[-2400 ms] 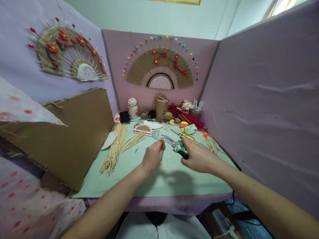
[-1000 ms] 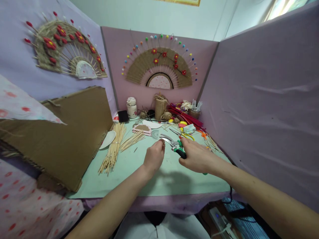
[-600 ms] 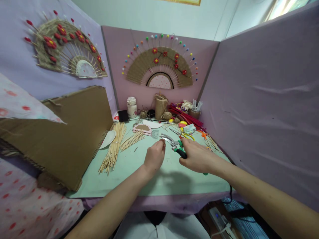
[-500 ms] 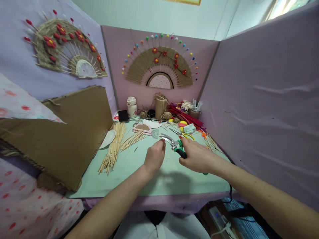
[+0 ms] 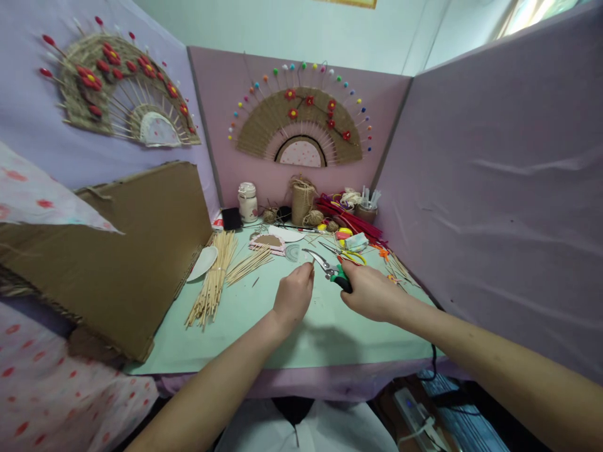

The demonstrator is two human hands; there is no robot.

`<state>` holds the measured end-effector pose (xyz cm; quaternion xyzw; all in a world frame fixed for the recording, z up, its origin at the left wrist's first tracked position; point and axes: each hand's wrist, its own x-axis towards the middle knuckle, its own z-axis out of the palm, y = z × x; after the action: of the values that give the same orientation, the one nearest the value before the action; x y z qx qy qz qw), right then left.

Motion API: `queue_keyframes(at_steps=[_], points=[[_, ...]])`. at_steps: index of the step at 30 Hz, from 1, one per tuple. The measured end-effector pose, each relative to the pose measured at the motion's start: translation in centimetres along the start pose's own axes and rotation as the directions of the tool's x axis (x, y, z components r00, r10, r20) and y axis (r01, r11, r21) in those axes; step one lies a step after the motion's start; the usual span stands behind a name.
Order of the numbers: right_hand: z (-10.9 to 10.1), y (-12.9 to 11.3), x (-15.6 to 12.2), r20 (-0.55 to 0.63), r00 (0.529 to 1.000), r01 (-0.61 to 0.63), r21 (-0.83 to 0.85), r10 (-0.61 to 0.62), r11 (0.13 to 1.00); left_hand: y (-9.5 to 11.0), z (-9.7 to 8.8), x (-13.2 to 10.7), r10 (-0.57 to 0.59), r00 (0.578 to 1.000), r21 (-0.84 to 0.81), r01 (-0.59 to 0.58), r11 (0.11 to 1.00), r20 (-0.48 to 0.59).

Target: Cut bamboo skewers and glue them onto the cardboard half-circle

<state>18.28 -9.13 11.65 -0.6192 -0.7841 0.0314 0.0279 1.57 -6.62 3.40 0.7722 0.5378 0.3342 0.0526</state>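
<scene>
My right hand (image 5: 370,290) is wrapped round the green and black handles of a pair of pruning shears (image 5: 325,263). The curved metal blades point left, just above and beside my left hand (image 5: 294,296). That hand is closed in a pinch, and the short tip of a thin stick (image 5: 313,261) pokes up from its fingers near the blades; the rest is hidden. Left of it lie a thick bundle of bamboo sticks (image 5: 213,282) and a smaller loose pile of sticks (image 5: 249,265). A clear protractor (image 5: 292,252) rests just beyond my hands.
Yellow-handled scissors (image 5: 354,257) lie behind the shears. A twine-wrapped container (image 5: 303,204), a white jar (image 5: 247,202) and red pipe cleaners (image 5: 353,216) line the back. A cardboard sheet (image 5: 108,251) leans at left. Decorated fans hang on the panels, one a brown fan (image 5: 264,135).
The shears have drawn slightly away from my left fingers, and their handles look closer together in my right hand. The stick's tip now shows above my left fingers.
</scene>
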Motion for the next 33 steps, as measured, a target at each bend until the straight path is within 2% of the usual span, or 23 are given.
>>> queue_keyframes(at_steps=[4, 8, 12, 14, 16, 19, 21, 22, 23, 25, 27, 30, 33], points=[[-0.4, 0.9, 0.3, -0.093, 0.992, -0.074, 0.133, 0.087, 0.988, -0.1, 0.1, -0.1, 0.019, 1.000, -0.060, -0.020, 0.998, -0.018], [0.1, 1.4, 0.0, -0.054, 0.991, -0.100, 0.324, 0.124, 0.941, -0.9, 1.1, -0.8, -0.018, 1.000, -0.122, 0.015, 0.992, -0.022], [1.9, 1.7, -0.1, -0.048, 0.990, -0.096, 0.480, 0.136, 0.872, -1.8, 2.4, -2.0, -0.061, 0.997, -0.222, 0.069, 0.973, 0.042], [3.1, 2.1, 0.1, -0.038, 0.986, -0.115, 0.542, 0.160, 0.832, -2.4, 1.9, -1.8, -0.088, 0.995, -0.267, 0.096, 0.959, 0.040], [4.3, 2.5, 0.6, -0.025, 0.984, -0.127, 0.579, 0.174, 0.806, -3.4, 0.2, -0.5, -0.122, 0.993, -0.257, 0.117, 0.959, -0.004], [6.1, 2.8, 1.7, -0.009, 0.988, -0.122, 0.591, 0.157, 0.797, -6.1, -3.6, 2.9, -0.229, 0.973, -0.027, 0.229, 0.973, 0.005], [7.1, 2.7, 2.4, 0.000, 0.989, -0.119, 0.595, 0.148, 0.795, -8.7, -5.7, 5.2, -0.335, 0.940, 0.233, 0.312, 0.921, 0.064], [7.5, 2.6, 2.8, 0.002, 0.989, -0.118, 0.602, 0.145, 0.790, -9.9, -6.4, 6.1, -0.384, 0.914, 0.355, 0.318, 0.879, 0.134], [7.8, 2.5, 3.1, 0.003, 0.990, -0.115, 0.613, 0.143, 0.782, -11.1, -6.7, 6.8, -0.417, 0.895, 0.401, 0.329, 0.855, 0.156], [8.4, 2.3, 3.6, 0.012, 0.990, -0.116, 0.642, 0.142, 0.758, -13.1, -6.3, 7.5, -0.460, 0.865, 0.456, 0.332, 0.826, 0.203], [8.9, 2.1, 3.9, 0.023, 0.990, -0.118, 0.669, 0.137, 0.734, -14.3, -5.2, 7.7, -0.493, 0.836, 0.497, 0.330, 0.802, 0.241], [9.3, 2.3, 4.2, 0.027, 0.991, -0.113, 0.696, 0.131, 0.709, -15.3, -3.3, 7.6, -0.530, 0.802, 0.543, 0.325, 0.774, 0.276], [9.7, 2.8, 4.4, 0.019, 0.991, -0.104, 0.714, 0.130, 0.692, -15.9, -2.2, 8.0, -0.556, 0.775, 0.559, 0.329, 0.761, 0.300]])
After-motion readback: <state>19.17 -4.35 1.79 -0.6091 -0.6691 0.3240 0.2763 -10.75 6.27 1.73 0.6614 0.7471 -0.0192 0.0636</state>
